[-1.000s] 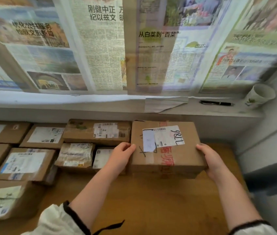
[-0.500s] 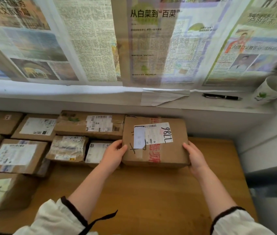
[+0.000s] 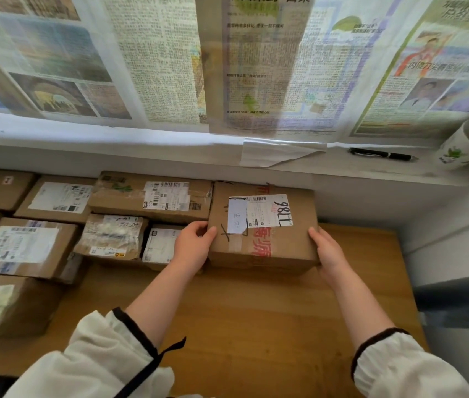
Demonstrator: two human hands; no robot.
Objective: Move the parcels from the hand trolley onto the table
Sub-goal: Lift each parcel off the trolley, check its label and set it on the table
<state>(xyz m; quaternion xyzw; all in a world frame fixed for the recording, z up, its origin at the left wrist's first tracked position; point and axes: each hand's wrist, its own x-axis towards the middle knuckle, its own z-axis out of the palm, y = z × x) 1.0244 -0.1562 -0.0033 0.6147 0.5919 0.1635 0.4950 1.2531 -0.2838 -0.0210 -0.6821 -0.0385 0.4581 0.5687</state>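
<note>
— On the wooden table (image 3: 256, 326), at the right end of the back row, what is sitting between the two hands?

— A brown parcel (image 3: 267, 248) is sitting there, with a white label on top and red printed tape running down its front face. Its base is lying low against the tabletop, though I cannot tell whether its full weight is resting on the wood.

— How are the hands holding it?

— The left hand (image 3: 193, 248) is gripping the left side, its thumb lying over the top edge by a strip of clear tape. The right hand (image 3: 328, 254) is clasping the right side near the front corner, thumb pointing up along the edge. The fingers of both hands are hiding behind the cardboard. White sleeves with dark cuffs are covering both forearms.

— What is it sitting next to?

— Its left side is touching, or nearly touching, a long parcel (image 3: 152, 196) in the back row. A small parcel (image 3: 161, 245) is lying just behind the left hand, and a plastic-wrapped parcel (image 3: 112, 237) is lying beside that. More boxes are filling the left part of the table.

— And beyond it?

— A white ledge (image 3: 342, 170) is running along the wall, carrying a black pen (image 3: 379, 154) and a paper cup (image 3: 468, 145). Newspaper sheets (image 3: 170, 67) are hanging above it.
</note>
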